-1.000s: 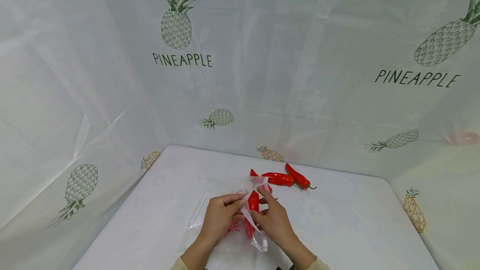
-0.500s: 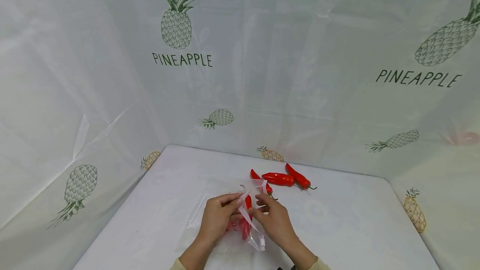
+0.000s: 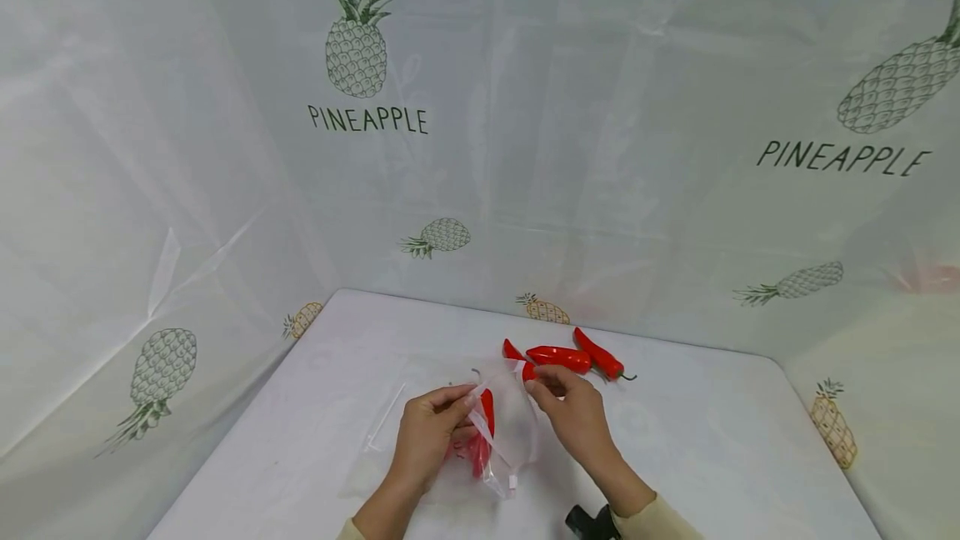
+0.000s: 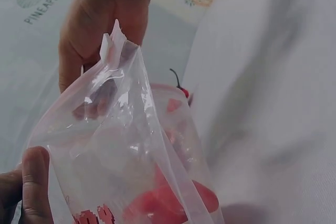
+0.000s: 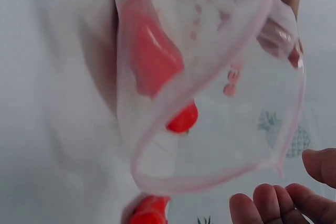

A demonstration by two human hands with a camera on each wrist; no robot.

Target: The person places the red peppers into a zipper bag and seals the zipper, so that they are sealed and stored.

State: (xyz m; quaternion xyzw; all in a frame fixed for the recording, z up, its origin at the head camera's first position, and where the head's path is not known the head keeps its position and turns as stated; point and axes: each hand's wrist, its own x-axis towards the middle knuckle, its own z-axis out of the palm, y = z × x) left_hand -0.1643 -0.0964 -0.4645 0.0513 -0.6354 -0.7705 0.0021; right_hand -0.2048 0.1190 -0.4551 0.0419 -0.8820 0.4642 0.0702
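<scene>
A clear zip bag (image 3: 513,432) with a pale pink rim stands with its mouth spread wide. My left hand (image 3: 429,432) pinches one side of that rim; its thumb (image 4: 35,179) shows in the left wrist view. Inside the bag lies a red chili pepper (image 5: 155,51), its rounded end showing through the mouth. My right hand (image 3: 573,408) is at the bag's far right, close to another red chili pepper (image 3: 528,371). The right wrist view shows its fingertips (image 5: 266,202) loosely bent and apart from the thumb, with nothing between them.
Further back on the white table (image 3: 675,440) lie a red chili pepper (image 3: 558,358) and another chili pepper (image 3: 598,352) beside it. A pineapple-printed sheet (image 3: 585,148) hangs behind and at the sides. A black device (image 3: 592,522) is at my right wrist.
My right hand has left the chili pepper in the bag and moved right and back. The pepper has sunk deeper, and the bag's mouth has widened. My left hand has shifted slightly left.
</scene>
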